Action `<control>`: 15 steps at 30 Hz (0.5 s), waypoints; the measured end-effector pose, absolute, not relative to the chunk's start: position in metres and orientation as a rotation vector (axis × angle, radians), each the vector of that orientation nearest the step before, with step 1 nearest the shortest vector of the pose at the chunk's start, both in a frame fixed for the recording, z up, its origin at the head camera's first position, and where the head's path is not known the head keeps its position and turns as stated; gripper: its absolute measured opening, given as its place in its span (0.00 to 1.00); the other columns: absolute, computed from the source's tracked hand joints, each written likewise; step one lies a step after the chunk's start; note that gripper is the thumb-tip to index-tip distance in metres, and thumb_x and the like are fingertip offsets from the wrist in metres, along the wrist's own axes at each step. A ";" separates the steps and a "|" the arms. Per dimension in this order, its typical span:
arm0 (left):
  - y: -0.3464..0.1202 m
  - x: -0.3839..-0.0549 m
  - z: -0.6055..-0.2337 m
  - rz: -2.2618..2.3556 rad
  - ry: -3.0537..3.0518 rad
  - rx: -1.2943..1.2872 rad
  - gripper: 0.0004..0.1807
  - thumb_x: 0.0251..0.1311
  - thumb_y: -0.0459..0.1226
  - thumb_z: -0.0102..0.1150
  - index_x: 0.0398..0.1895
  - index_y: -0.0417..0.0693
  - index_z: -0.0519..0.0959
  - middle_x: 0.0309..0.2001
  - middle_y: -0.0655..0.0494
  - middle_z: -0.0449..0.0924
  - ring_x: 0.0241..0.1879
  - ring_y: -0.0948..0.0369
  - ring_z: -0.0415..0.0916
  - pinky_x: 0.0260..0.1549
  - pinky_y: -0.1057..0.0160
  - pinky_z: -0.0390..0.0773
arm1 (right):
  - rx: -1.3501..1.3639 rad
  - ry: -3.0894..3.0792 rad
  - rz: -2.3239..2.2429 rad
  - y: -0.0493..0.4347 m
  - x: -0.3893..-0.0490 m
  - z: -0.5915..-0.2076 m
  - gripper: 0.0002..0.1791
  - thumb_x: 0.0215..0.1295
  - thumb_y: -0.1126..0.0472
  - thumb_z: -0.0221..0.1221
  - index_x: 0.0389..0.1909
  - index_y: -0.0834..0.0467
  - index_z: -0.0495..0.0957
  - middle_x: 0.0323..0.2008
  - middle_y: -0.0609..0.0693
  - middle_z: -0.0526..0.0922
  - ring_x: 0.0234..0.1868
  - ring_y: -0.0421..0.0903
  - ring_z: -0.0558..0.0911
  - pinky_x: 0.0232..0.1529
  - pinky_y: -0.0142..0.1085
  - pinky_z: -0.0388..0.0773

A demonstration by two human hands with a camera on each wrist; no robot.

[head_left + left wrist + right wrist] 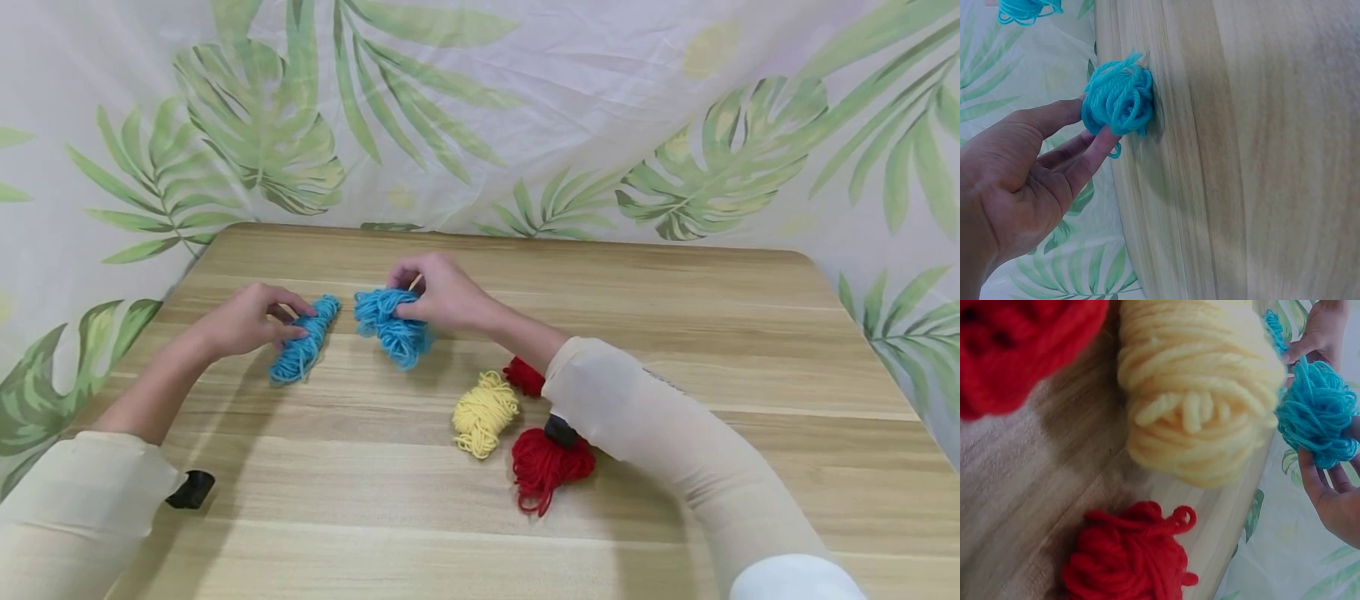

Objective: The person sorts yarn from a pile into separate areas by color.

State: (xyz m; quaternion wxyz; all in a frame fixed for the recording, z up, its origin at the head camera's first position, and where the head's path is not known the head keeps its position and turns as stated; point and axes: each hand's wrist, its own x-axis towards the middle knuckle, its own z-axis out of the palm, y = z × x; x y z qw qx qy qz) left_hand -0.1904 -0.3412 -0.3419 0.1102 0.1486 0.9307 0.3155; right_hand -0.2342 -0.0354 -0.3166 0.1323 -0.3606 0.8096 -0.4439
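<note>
On the left side of the table, a long blue yarn bundle (pixel 306 340) lies slanted. My left hand (pixel 243 321) pinches it, and in the left wrist view the thumb and fingers sit on either side of its rounded end (pixel 1119 97). Just right of it, a looser blue yarn bundle (pixel 393 327) hangs from my right hand (pixel 442 292), held between thumb and fingers, with its shadow on the wood below. In the right wrist view this looser blue bundle (pixel 1317 415) overlaps part of my left hand (pixel 1322 334).
A yellow yarn bundle (pixel 486 414) lies mid-table. Beside it are two red yarn bundles, one nearer (pixel 547 467) and one farther (pixel 524 377), both partly covered by my right sleeve (pixel 645 417). A leaf-print cloth (pixel 450 108) hangs behind the wooden table (pixel 337 517).
</note>
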 end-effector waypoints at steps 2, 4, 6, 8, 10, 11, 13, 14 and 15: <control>-0.342 -0.190 -0.342 0.929 2.733 0.437 0.15 0.64 0.25 0.67 0.52 0.25 0.81 0.49 0.33 0.82 0.43 0.46 0.85 0.27 0.60 0.85 | -1.047 2.351 -1.290 -0.038 -0.234 -0.318 0.08 0.64 0.72 0.68 0.42 0.65 0.82 0.41 0.56 0.84 0.44 0.50 0.82 0.45 0.30 0.79; -0.341 -0.190 -0.341 0.932 2.731 0.435 0.15 0.64 0.25 0.67 0.52 0.25 0.81 0.50 0.32 0.82 0.44 0.44 0.84 0.27 0.60 0.85 | -1.040 2.359 -1.285 -0.041 -0.234 -0.319 0.08 0.64 0.71 0.68 0.42 0.65 0.82 0.41 0.56 0.84 0.44 0.49 0.82 0.45 0.29 0.79; -0.342 -0.190 -0.341 0.929 2.729 0.438 0.15 0.64 0.25 0.67 0.52 0.24 0.81 0.50 0.32 0.82 0.44 0.44 0.84 0.27 0.59 0.85 | -1.020 2.369 -1.278 -0.044 -0.233 -0.319 0.08 0.64 0.71 0.68 0.42 0.65 0.82 0.42 0.57 0.84 0.44 0.48 0.82 0.45 0.29 0.79; -0.342 -0.190 -0.341 0.927 2.729 0.440 0.15 0.64 0.25 0.67 0.52 0.24 0.81 0.50 0.32 0.82 0.44 0.44 0.84 0.27 0.59 0.85 | -0.994 2.377 -1.273 -0.048 -0.233 -0.319 0.09 0.63 0.71 0.69 0.43 0.64 0.82 0.42 0.57 0.84 0.43 0.48 0.82 0.45 0.29 0.79; -0.342 -0.190 -0.342 0.927 2.729 0.439 0.15 0.64 0.25 0.67 0.52 0.24 0.81 0.49 0.33 0.82 0.44 0.44 0.84 0.27 0.59 0.85 | -0.975 2.379 -1.273 -0.050 -0.232 -0.319 0.09 0.63 0.70 0.69 0.43 0.64 0.82 0.43 0.58 0.84 0.43 0.48 0.83 0.45 0.29 0.79; -0.342 -0.190 -0.342 0.929 2.730 0.438 0.15 0.64 0.25 0.67 0.52 0.25 0.81 0.49 0.33 0.82 0.44 0.45 0.84 0.27 0.59 0.85 | -0.966 2.379 -1.273 -0.051 -0.232 -0.320 0.09 0.63 0.70 0.69 0.43 0.64 0.82 0.43 0.58 0.84 0.43 0.48 0.83 0.45 0.29 0.79; -0.342 -0.190 -0.342 0.933 2.729 0.431 0.15 0.64 0.25 0.67 0.52 0.25 0.81 0.48 0.34 0.82 0.42 0.48 0.84 0.27 0.59 0.85 | -0.960 2.378 -1.274 -0.054 -0.232 -0.321 0.09 0.63 0.70 0.70 0.43 0.64 0.82 0.43 0.58 0.84 0.43 0.48 0.83 0.44 0.29 0.79; -0.342 -0.190 -0.342 0.937 2.727 0.426 0.15 0.64 0.25 0.67 0.52 0.25 0.81 0.48 0.35 0.82 0.41 0.49 0.84 0.27 0.59 0.85 | -0.960 2.379 -1.270 -0.054 -0.232 -0.322 0.09 0.63 0.70 0.70 0.43 0.64 0.82 0.43 0.58 0.84 0.43 0.48 0.83 0.44 0.29 0.79; -0.341 -0.190 -0.342 0.941 2.724 0.422 0.15 0.64 0.25 0.66 0.53 0.25 0.81 0.48 0.35 0.82 0.39 0.51 0.85 0.28 0.59 0.85 | -0.958 2.379 -1.265 -0.055 -0.233 -0.323 0.09 0.63 0.70 0.69 0.43 0.64 0.82 0.44 0.58 0.84 0.43 0.48 0.83 0.44 0.29 0.79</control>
